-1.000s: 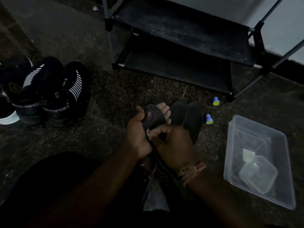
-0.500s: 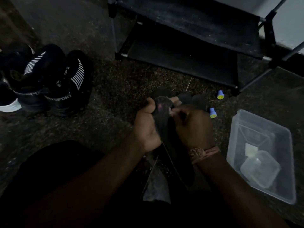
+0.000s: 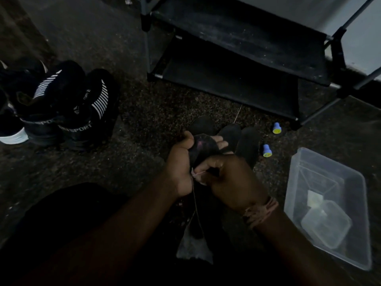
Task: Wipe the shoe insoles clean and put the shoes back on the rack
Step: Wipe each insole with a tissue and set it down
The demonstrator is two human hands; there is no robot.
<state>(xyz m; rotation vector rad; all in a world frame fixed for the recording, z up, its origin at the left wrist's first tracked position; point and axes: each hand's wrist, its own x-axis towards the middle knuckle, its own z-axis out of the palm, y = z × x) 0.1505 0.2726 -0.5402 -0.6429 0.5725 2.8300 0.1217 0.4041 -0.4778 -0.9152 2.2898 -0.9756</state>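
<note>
My left hand (image 3: 180, 168) grips a dark shoe insole (image 3: 203, 148) from the left, its rounded end sticking up past my fingers. My right hand (image 3: 228, 182) is closed over the insole's middle, pressing a small pale wipe (image 3: 195, 175) against it. Three more dark insoles (image 3: 247, 145) lie flat on the floor just beyond my hands. A pair of black shoes with white stripes (image 3: 68, 108) stands at the left. The black shoe rack (image 3: 237, 65) stands at the top, both of its visible shelves bare.
A clear plastic tub (image 3: 329, 207) with a small clear container inside sits at the right. Two small blue and yellow caps (image 3: 276, 128) (image 3: 267, 150) lie on the floor near the rack's leg. Another shoe with a white sole (image 3: 10, 131) is at the far left edge.
My right hand has slid back down the insole toward me, uncovering its rounded tip again. The left hand keeps its grip.
</note>
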